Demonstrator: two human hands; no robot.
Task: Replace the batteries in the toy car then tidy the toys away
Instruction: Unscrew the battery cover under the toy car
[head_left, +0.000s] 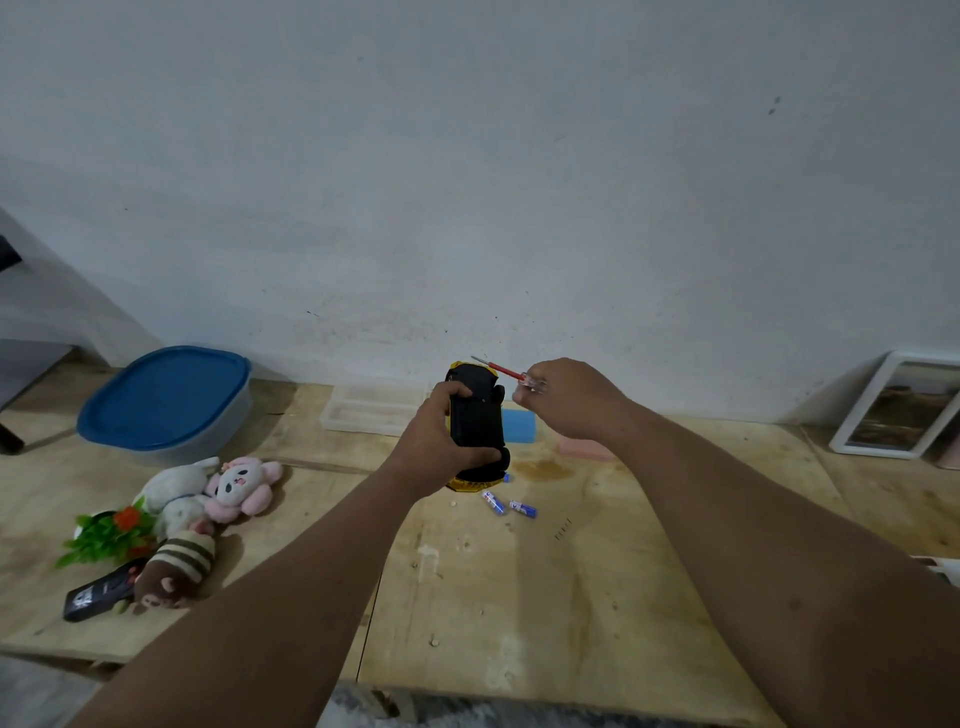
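Hands first: our left hand (441, 441) grips one toy car (478, 421) underside up above the desk (519, 597); our right hand (566, 395) pinches one screwdriver (506, 371) just beside it. Two batteries (506, 504) lie below both hands, three plush toys (208, 499) far left.

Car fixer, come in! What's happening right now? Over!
Left hand grips toy car, underside up. Right hand holds screwdriver. Batteries loose on table.

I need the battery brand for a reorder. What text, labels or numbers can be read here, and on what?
No text is readable.
Batteries: blue and white label print, too small and blurred.
Black remote: white marking, blurred.
Toy car underside: no text visible.
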